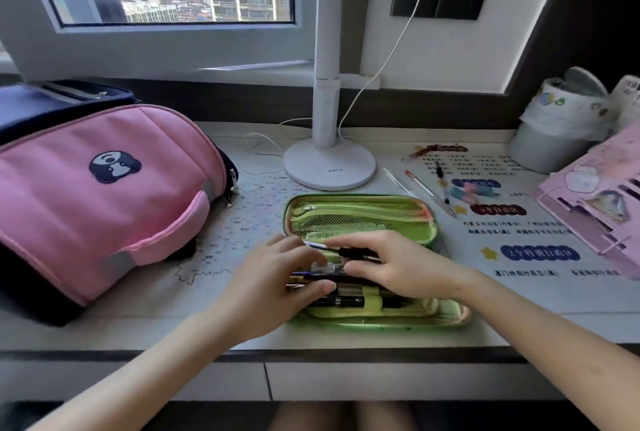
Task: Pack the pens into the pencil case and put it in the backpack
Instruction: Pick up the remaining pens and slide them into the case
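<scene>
The green pencil case (360, 219) lies open on the desk (519, 326), with pens (343, 301) in its near half. The left hand (273, 278) grips those pens between fingers and thumb. The right hand (398, 264) pinches a black pen (353, 253) above them. 3 loose pens (429, 193) lie behind to the right, and the pink backpack (104, 195) lies to the left.

One wide-angle camera sat at the person's head, facing forward and down over the pale desk with its printed mat (519, 326) toward the white-framed window (173, 39). It was near: both forearms rose from the bottom edge, and the open green fabric pencil case (360, 219) lay just below centre.
</scene>
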Motion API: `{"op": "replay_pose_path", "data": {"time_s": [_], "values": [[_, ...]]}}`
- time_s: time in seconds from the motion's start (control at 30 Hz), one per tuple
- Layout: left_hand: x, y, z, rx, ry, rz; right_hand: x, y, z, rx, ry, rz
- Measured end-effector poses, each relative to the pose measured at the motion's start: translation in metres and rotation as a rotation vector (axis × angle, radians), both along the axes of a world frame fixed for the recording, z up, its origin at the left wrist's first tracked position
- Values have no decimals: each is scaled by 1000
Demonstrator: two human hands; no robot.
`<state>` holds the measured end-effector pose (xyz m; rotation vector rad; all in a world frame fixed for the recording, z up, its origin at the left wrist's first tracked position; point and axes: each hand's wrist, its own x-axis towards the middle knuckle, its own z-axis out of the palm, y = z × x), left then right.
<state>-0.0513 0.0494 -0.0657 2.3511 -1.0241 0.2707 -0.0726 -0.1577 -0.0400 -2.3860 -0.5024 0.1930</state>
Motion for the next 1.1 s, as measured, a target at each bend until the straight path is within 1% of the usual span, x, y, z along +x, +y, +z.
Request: {"op": "replay_pose_path", "data": {"time_s": [0.1, 0.23, 0.33, 0.43, 0.5, 0.57, 0.67, 0.8, 0.93, 1.03, 1.1], "values": [[-4, -5, -4, -12, -55, 23, -5, -3, 4, 27, 22, -38], [-5, -9, -4, -40, -71, -6, -13, 2, 2, 54, -54, -103], [-3, -9, -3, -125, 15, -21, -15, 5, -2, 43, -76, -123], [-6, -2, -2, -201, 72, 0, -14, -3, -2, 142, -40, -179], [-10, 8, -2, -214, 105, -27, -14, -12, 1, 161, -26, -191], [-15, 17, -4, -192, 129, -56, -14, -20, 1, 159, -11, -188], [-20, 24, -9, -126, 171, -45, -17, -26, -1, 113, -9, -188], [-20, 25, -10, -137, 221, 15, -25, -27, -5, 148, -12, -188], [-23, 17, -6, -138, 162, 59, -31, -26, -8, 153, -65, -188], [-27, 12, -3, -64, 76, 67, -31, -21, -13, 121, -125, -225], [-28, 11, -3, -35, 47, 79, -30, -17, -16, 63, -164, -230]]}}
